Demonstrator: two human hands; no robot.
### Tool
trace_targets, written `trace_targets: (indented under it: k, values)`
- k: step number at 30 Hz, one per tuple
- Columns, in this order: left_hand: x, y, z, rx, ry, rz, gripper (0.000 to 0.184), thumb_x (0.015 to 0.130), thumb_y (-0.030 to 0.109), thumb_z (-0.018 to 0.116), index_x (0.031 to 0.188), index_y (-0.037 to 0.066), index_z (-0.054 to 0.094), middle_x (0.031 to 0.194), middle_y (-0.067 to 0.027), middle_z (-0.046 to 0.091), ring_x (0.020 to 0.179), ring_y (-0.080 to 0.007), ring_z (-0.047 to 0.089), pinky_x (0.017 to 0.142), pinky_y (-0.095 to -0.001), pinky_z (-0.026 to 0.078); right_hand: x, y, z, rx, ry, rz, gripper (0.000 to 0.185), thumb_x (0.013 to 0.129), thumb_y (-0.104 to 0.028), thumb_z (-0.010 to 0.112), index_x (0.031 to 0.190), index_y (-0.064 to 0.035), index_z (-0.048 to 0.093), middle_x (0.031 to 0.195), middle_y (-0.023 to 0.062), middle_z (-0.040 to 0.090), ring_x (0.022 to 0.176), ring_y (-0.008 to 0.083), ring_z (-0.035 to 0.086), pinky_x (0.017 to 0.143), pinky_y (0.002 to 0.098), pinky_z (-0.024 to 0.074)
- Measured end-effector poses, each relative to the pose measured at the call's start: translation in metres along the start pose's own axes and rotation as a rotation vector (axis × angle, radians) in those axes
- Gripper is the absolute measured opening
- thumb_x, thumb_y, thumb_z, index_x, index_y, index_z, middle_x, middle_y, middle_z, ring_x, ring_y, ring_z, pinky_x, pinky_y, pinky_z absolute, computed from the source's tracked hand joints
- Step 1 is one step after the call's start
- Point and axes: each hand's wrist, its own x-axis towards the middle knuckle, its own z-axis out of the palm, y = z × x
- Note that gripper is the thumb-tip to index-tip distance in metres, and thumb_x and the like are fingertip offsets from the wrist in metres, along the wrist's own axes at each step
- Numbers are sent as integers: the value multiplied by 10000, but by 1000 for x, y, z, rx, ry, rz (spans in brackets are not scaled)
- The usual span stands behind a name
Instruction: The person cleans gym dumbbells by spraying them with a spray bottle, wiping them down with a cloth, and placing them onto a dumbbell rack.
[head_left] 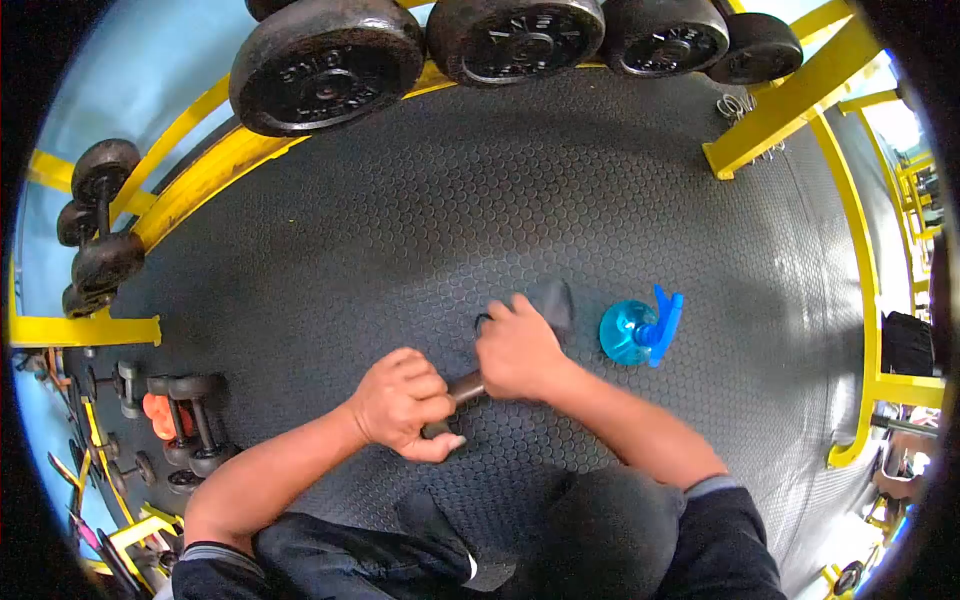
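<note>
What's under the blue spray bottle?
The spray bottle is on the black floor. All around it you can see a pattern of little circles. The bit right underneath is covered, so I can't tell if anything is hiding there.

A dull brown-grey cylindrical bar (pixel 467 387), bare between the left hand (pixel 404 405) and right hand (pixel 515 348) gripping it, slants over black textured floor (pixel 380 240), its far end hidden, its clearance unclear from above.

One left hand (pixel 405 405), one right hand (pixel 517 350), one bar (pixel 467 388), one spray bottle (pixel 628 333), four front-facing weight plates (pixel 325 85).
</note>
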Motion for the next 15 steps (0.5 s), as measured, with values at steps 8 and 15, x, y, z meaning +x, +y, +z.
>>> trace_targets:
  k: [8, 15]
  values:
    - [-15, -4, -1, -39, -14, 25, 281, 623, 343, 726, 662, 115, 568, 677, -27, 506, 660, -217, 517, 699, -360, 423, 22, 29, 10, 392, -45, 226, 306, 787, -246, 545, 971, -42, 679, 1083, 145, 645, 1071, 332, 555, 914, 455, 429]
    - [-53, -25, 5, -108, 70, -115, 270, 628, 303, 719, 670, 84, 566, 699, -57, 526, 668, -252, 540, 668, -376, 427, -90, -18, 77, 1277, 765, 303, 604, 718, -133, 748, 1230, -39, 442, 1134, 130, 542, 1157, 233, 490, 996, 390, 380]
